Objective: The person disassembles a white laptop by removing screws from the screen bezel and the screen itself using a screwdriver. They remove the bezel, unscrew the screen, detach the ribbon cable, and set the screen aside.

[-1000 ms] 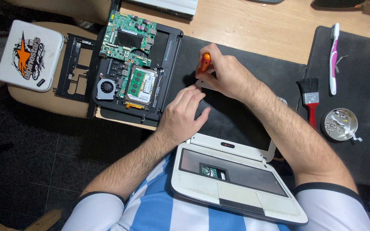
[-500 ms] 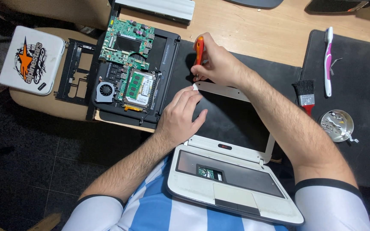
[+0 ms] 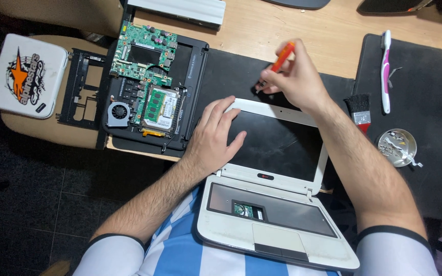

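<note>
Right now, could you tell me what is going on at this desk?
A person is working on a small white laptop lying open on their lap and the desk edge. The left hand presses flat on its screen, while the right hand holds an orange screwdriver at the screen's top edge. Another opened laptop with a bare green circuit board lies to the left.

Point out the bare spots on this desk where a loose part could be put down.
Bare wood shows on the wooden desk between the grey slatted bar and the black mat. That mat is free between the pink-and-white toothbrush and the right edge. It is crowded around the green circuit board, the white laptop and both hands.
</note>
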